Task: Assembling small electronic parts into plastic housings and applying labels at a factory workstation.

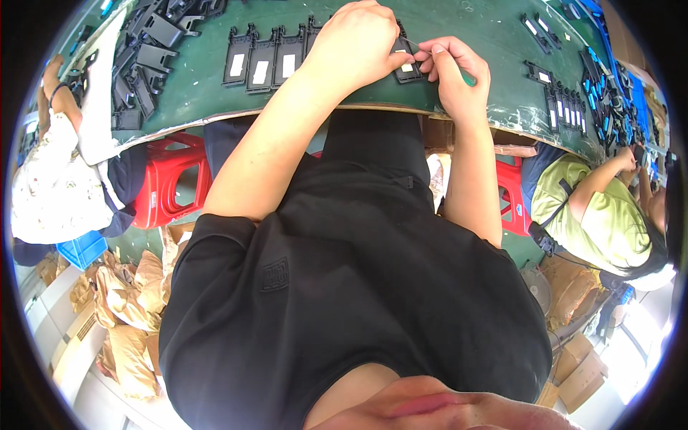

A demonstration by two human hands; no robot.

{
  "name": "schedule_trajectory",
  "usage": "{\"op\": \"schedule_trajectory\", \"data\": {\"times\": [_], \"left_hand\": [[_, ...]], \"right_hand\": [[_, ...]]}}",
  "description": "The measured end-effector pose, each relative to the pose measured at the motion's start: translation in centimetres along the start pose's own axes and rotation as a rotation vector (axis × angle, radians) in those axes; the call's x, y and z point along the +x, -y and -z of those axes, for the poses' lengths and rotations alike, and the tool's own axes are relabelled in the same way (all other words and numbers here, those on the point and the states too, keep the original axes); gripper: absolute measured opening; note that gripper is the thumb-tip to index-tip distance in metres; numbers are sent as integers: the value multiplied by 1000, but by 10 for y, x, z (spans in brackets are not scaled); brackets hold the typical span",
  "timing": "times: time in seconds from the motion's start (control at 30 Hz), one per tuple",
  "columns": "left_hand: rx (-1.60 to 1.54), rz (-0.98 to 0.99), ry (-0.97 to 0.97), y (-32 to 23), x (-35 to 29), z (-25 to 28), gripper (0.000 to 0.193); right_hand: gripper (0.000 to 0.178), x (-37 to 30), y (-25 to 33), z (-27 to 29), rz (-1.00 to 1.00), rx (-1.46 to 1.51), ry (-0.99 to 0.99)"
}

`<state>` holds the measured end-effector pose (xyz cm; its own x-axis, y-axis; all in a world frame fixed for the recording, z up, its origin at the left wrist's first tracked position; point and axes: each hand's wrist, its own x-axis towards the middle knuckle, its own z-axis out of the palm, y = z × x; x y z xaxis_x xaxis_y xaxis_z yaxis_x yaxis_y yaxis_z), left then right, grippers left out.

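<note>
A row of flat black plastic parts (263, 64) with white labels lies on the green table in front of me. Over the right part of this row is my left hand (356, 41), its fingers curled and its thumb reaching right beside a labelled part (408, 70). What those fingers hold, if anything, is hidden behind the hand. My right hand (462, 77) is just right of that part, thumb and fingertips closed in a pinch. A thin wire-like piece (412, 44) runs from this pinch toward my left hand.
More black parts are heaped on the table (208, 100) at far left. Labelled parts (565, 107) and black-and-blue pieces (598, 86) lie at right. People sit on both sides, a red stool (168, 183) near the left one. Brown paper packages (129, 344) stand on the floor.
</note>
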<state>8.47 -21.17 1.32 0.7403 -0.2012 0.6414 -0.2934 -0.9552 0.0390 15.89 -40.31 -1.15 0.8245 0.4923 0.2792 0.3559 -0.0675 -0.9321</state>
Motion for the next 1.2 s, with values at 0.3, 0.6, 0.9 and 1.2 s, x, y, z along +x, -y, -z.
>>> {"op": "schedule_trajectory", "data": {"times": [0.3,0.6,0.9,1.2], "left_hand": [[-220,179,266,0,12,10,27],[-233,195,244,1,12,11,27],[-253,187,271,3,14,11,28],[-422,401,226,-6,17,16,39]], "right_hand": [[20,0,-1,-1,-9,5,-8],[23,6,1,-7,-74,3,-7],[24,7,-14,1,-112,100,-1],[23,9,-8,5,-80,98,127]]}}
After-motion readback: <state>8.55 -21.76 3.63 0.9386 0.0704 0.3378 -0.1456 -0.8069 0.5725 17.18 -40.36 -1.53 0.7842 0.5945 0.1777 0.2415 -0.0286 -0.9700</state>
